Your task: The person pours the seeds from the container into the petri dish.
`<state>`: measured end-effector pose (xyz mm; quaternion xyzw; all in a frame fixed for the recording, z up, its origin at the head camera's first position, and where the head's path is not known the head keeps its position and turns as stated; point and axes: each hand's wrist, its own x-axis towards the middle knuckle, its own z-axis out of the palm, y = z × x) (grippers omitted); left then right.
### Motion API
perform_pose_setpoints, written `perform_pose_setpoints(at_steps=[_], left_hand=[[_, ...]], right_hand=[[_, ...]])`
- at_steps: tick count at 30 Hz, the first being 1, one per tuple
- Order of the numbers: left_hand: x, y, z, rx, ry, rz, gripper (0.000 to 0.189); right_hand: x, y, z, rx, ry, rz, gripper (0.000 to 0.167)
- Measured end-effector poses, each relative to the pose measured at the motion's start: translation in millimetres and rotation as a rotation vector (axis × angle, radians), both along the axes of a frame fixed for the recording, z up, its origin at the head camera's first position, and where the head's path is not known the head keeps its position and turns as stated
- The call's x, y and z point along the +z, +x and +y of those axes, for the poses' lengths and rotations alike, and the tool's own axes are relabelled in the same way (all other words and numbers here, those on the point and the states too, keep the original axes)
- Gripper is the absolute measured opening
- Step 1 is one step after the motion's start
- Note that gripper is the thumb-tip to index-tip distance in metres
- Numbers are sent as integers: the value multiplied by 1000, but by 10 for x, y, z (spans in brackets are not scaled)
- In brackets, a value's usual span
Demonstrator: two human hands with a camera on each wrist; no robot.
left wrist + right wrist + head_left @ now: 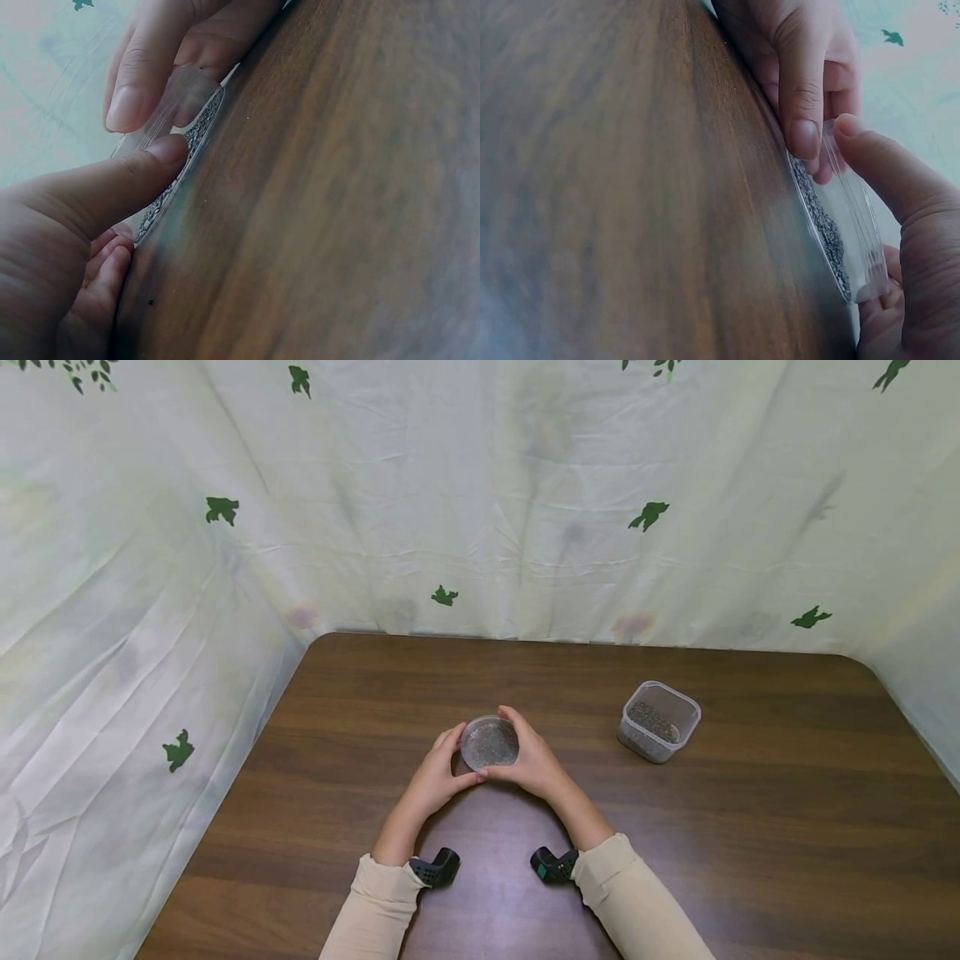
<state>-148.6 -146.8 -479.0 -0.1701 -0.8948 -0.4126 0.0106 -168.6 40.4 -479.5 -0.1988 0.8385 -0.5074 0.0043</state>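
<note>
A small round clear plastic container stands low over the table at the centre, with dark grey granules in a layer at its bottom. My left hand grips its left side; in the left wrist view the left thumb presses the lower wall beside the granules. From the other side my right hand holds the container, fingers around the far edge. In the right wrist view, the right thumb lies at the ridged upper rim. Both thumbs meet at the near side.
To the right stands a squarish clear plastic tub with grey granules heaped along one side. The brown wooden table has rounded far corners. A pale curtain with green leaf shapes hangs behind and beside it.
</note>
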Motion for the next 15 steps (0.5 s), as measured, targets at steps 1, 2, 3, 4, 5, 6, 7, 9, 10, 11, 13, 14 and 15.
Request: perform_pose_setpoints(at_steps=[1, 2, 3, 4, 5, 6, 7, 9, 10, 11, 13, 14, 15], left_hand=[[-3, -2, 0, 0, 1, -2, 84], [-3, -1, -1, 0, 1, -2, 84], [-5, -2, -2, 0, -1, -4, 85], [-10, -3, -3, -1, -3, -3, 85], [-12, -2, -5, -1, -3, -7, 85], [-11, 0, -7, 0, -6, -11, 86], [-11, 2, -10, -2, -6, -15, 87], [-7, 8, -14, -7, -6, -21, 89], [-2, 11, -16, -10, -6, -23, 90], [6, 16, -17, -12, -2, -26, 91], [22, 25, -19, -18, 1, -22, 94], [33, 30, -19, -19, -1, -21, 95], [46, 34, -20, -19, -3, -21, 97]], right_hand=[[1, -3, 0, 3, 4, -3, 98], [4, -3, 1, 5, 12, -8, 99], [6, -5, -1, 9, 17, -13, 99], [5, -6, -2, 12, 22, -19, 100], [4, -6, -5, 15, 26, -19, 100], [3, -6, -8, 17, 27, -21, 101], [2, -5, -9, 21, 26, -24, 100], [7, 3, -7, 24, 14, -34, 98], [13, 6, -1, 24, 3, -33, 96], [18, 8, 8, 21, -4, -32, 93], [45, 15, 36, 13, -21, -19, 86], [64, 17, 54, 4, -26, -7, 83], [84, 19, 74, -4, -32, 8, 79]])
